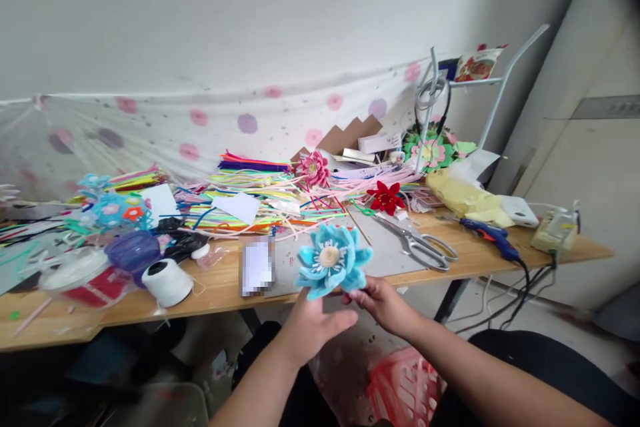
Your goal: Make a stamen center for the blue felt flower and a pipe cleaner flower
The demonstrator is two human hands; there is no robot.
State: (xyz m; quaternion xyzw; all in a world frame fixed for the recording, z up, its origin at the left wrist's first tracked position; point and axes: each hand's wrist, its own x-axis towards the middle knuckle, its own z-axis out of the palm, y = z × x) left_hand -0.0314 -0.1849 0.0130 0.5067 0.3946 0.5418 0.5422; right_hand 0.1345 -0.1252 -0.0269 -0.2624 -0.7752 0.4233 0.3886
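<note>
A light-blue pipe-cleaner flower with a pale round centre and white-tipped stamens is held up in front of the table's near edge. My right hand is closed in a pinch at its lower right underside; the exact spot gripped is hidden. Below the petals, my left hand has its thumb stretched out to the right, while its other fingers pass behind the flower and are mostly hidden. Behind the flower lies a grey mat. Large scissors rest to its right, near a red flower.
Bundles of coloured pipe cleaners cover the table's back. A thread spool and round tub stand left. A glue gun with trailing cable lies right, below a white metal rack. A red basket sits beneath my hands.
</note>
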